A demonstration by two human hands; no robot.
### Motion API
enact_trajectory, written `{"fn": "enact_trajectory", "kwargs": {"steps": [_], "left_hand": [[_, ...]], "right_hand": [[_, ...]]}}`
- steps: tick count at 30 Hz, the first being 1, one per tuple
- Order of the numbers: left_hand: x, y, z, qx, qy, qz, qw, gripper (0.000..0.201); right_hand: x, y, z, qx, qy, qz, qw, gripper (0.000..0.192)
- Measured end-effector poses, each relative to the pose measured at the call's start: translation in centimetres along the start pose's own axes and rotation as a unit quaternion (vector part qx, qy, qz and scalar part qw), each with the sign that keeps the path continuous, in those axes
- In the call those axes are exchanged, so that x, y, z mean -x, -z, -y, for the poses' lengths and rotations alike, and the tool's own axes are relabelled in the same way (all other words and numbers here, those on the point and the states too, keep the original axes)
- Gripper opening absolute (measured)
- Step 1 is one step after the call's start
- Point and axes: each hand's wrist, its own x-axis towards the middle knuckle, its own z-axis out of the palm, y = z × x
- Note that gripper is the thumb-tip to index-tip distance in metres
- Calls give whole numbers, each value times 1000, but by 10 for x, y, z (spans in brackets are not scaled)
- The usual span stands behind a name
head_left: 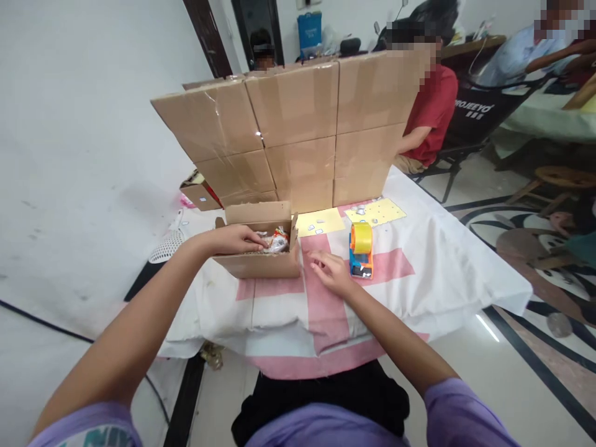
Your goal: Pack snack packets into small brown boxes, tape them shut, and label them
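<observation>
An opened cardboard box (261,267) stands on the cloth-covered table, its flaps up. Inside it lies a clear plastic-wrapped bundle (279,241) with bits of red and orange; what is in the wrapping is too small to tell. My left hand (239,238) reaches over the box's left side, fingers stretched out onto the bundle. To the right of the box, my right hand (331,270) hovers at the cloth with its fingers loosely bent and apart, holding nothing. Beside that hand sits a tape dispenser (361,248) in orange and blue, carrying a yellow roll.
A tall wall of taped cardboard boxes (298,133) rises behind the box. Yellow sheets (379,212) with small pieces lie before it. Another small box (201,194) is at the back left. A person in a red shirt (435,115) sits behind the table's right side.
</observation>
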Motion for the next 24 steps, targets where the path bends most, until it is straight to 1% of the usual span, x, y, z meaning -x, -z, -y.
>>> {"fn": "enact_trajectory", "kwargs": {"steps": [1,2,3,5,6,7,8,10,11,12,13,16,17,18,21,22,23,24], "left_hand": [[4,-4,-2,-3,1,-19,1000,42],[9,-9,-4,-6,-4,-58,998,44],[14,-15,-5,-5,-14,-114,993,46],[19,-26,-6,11,-42,-230,972,53],[19,-30,-6,21,-52,-255,965,56],[17,-33,-7,27,-55,-246,967,60],[14,-34,-7,27,-48,-211,976,62],[7,-32,-11,6,-21,-112,993,63],[4,-30,-13,-9,-13,-77,997,62],[2,-28,-15,-22,-10,-61,998,63],[0,-26,-17,-36,-12,-63,997,65],[-5,-24,-25,-63,-32,-116,991,70],[-8,-25,-28,-66,-36,-119,990,69],[-11,-28,-32,-65,-36,-107,991,68],[-21,-36,-41,-58,-26,-41,997,65],[-21,-38,-42,-59,-29,-39,997,65],[-19,-39,-42,-67,-40,-53,996,64],[-14,-39,-39,-78,-51,-78,993,63]], "right_hand": [[0,0,0,0,-5,-7,1000,28],[0,1,0,0,-11,-12,1000,28],[0,1,-1,-1,-16,-13,1000,28],[1,0,-1,-1,-18,-7,1000,28],[1,0,-1,-2,-19,-2,1000,28],[1,0,0,-3,-20,1,1000,27],[1,-1,0,-3,-23,4,1000,26],[1,-1,0,0,-31,9,999,24],[1,-1,1,3,-36,12,999,24],[1,0,1,5,-39,13,999,23],[0,0,1,8,-40,14,999,23],[0,0,0,11,-44,13,999,24],[0,0,0,12,-46,17,999,24],[-1,-1,0,13,-48,23,998,24],[-1,-1,-1,15,-53,40,998,24],[-1,-1,-1,17,-53,41,998,23],[-1,-1,-1,20,-53,40,998,23],[-1,0,-1,23,-54,36,998,23]]}}
